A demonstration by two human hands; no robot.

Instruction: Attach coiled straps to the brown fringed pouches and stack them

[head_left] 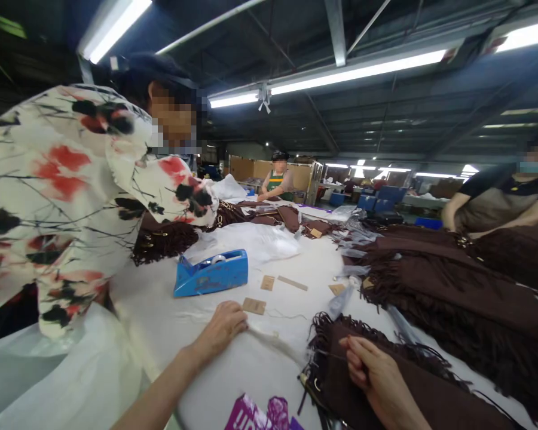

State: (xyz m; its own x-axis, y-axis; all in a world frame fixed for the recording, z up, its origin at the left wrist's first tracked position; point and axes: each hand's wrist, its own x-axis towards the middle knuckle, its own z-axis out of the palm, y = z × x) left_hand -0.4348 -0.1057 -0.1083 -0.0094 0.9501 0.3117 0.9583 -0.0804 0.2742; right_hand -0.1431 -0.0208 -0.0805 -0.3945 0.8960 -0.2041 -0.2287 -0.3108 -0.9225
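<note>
Resting left hand [224, 328] palm down on table [161, 322], fingers curled beside tag [254, 306], hold unclear. Pinching garment [439, 400] fringe with right hand [373, 373], knuckles up, fingers closed.

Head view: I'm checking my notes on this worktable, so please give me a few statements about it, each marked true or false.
1. The blue plastic tape dispenser stands on the white table cover. True.
2. The left hand grips the tape dispenser. False: it lies on the white table cover beside a small brown card tag, apart from the dispenser.
3. The right hand lies on a dark brown fringed garment. True.
4. The person in the white shirt with red and black flowers stands at the picture's right edge. False: that person is at the left, leaning over the table.
</note>
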